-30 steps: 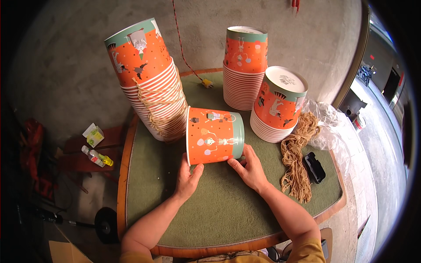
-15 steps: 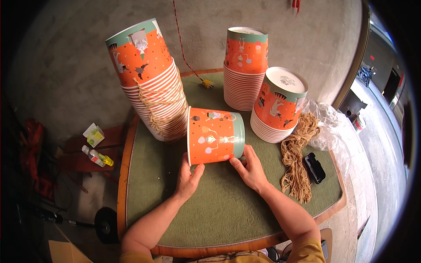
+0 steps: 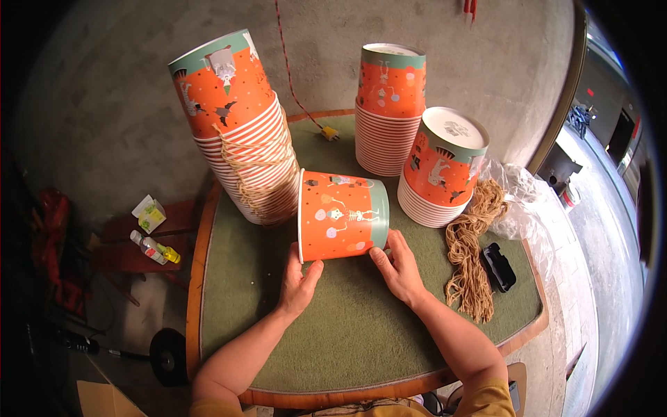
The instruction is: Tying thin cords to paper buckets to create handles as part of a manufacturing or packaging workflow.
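Observation:
An orange paper bucket (image 3: 344, 217) with a green band and skeleton drawings lies on its side between my hands, open end to the left. My left hand (image 3: 299, 286) is curled at its white rim, thumb on the near side. At the green base end, my right hand (image 3: 397, 271) grips with its thumb against the wall; the other fingers are partly hidden behind. Beyond stand nested stacks of like buckets, upside down: a tall, leaning stack (image 3: 243, 153) wound with twine, a back stack (image 3: 390, 132) and a shorter stack (image 3: 442, 174) to the right.
The green-topped table (image 3: 319, 333) has a wooden edge. On its right lie a bundle of brown twine (image 3: 471, 257), a black plastic holder (image 3: 499, 267) and clear plastic wrap (image 3: 520, 198). A yellow plug (image 3: 329, 132) hangs at the back. Bottles (image 3: 151, 247) rest on a red bench at left.
The bucket has rolled slightly away from me, so its drawings sit higher. My right thumb has shifted a little to the right along the base end.

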The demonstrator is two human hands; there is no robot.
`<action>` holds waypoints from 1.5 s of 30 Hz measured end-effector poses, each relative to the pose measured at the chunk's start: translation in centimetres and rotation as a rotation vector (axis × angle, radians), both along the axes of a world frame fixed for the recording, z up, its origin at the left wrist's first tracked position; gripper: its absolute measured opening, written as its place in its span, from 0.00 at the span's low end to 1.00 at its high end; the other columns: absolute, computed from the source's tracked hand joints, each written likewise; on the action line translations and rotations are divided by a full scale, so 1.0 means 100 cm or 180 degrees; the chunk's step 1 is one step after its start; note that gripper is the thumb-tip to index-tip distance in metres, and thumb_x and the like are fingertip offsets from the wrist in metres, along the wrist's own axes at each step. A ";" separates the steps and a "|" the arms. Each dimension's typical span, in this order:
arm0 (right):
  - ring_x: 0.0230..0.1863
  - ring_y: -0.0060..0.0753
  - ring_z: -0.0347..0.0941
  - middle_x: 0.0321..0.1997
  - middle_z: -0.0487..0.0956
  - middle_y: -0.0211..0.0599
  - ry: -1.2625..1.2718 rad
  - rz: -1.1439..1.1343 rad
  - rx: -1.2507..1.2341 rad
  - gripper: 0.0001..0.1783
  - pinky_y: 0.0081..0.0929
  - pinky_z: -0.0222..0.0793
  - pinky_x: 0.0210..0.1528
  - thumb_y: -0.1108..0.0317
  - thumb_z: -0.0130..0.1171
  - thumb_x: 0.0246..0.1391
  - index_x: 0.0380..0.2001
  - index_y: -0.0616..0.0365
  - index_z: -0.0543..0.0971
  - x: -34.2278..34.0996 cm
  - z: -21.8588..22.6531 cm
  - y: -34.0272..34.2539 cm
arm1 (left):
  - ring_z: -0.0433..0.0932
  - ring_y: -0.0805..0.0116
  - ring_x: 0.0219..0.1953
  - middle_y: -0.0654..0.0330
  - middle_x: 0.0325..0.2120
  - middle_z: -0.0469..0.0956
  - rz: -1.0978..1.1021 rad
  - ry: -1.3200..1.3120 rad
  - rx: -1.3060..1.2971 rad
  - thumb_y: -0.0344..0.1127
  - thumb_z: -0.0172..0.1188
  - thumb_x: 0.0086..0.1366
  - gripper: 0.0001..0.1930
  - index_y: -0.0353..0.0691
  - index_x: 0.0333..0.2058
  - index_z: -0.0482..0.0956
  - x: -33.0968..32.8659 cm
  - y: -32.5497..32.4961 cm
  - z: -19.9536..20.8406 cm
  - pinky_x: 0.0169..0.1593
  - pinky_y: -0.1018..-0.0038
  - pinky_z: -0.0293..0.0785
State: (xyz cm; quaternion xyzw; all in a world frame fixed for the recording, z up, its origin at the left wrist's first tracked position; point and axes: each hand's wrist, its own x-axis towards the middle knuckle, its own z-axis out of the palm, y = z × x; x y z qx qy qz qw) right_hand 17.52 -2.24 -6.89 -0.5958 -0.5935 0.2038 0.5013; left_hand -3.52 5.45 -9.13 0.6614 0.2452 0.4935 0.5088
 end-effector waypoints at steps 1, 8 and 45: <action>0.40 0.33 0.69 0.45 0.71 0.41 0.0001 0.0004 0.0001 0.26 0.29 0.72 0.40 0.56 0.55 0.64 0.59 0.60 0.68 0.000 -0.001 0.001 | 0.64 0.73 0.53 0.62 0.48 0.67 -0.0008 -0.0036 -0.0114 0.29 0.53 0.67 0.17 0.37 0.54 0.65 0.000 -0.001 0.000 0.60 0.73 0.59; 0.37 0.25 0.68 0.44 0.71 0.35 0.0552 0.0024 0.0021 0.23 0.22 0.70 0.36 0.59 0.58 0.63 0.55 0.61 0.72 -0.001 -0.002 0.001 | 0.65 0.75 0.50 0.63 0.47 0.68 0.0017 0.0001 -0.0132 0.30 0.53 0.68 0.17 0.37 0.54 0.65 -0.002 0.001 0.002 0.56 0.75 0.62; 0.41 0.29 0.71 0.44 0.73 0.37 0.0035 -0.0011 -0.0038 0.28 0.25 0.74 0.39 0.60 0.66 0.57 0.56 0.60 0.70 -0.002 -0.001 0.002 | 0.65 0.75 0.52 0.62 0.48 0.68 -0.0035 -0.0127 -0.0153 0.29 0.54 0.68 0.17 0.37 0.53 0.65 0.000 -0.002 0.002 0.58 0.73 0.61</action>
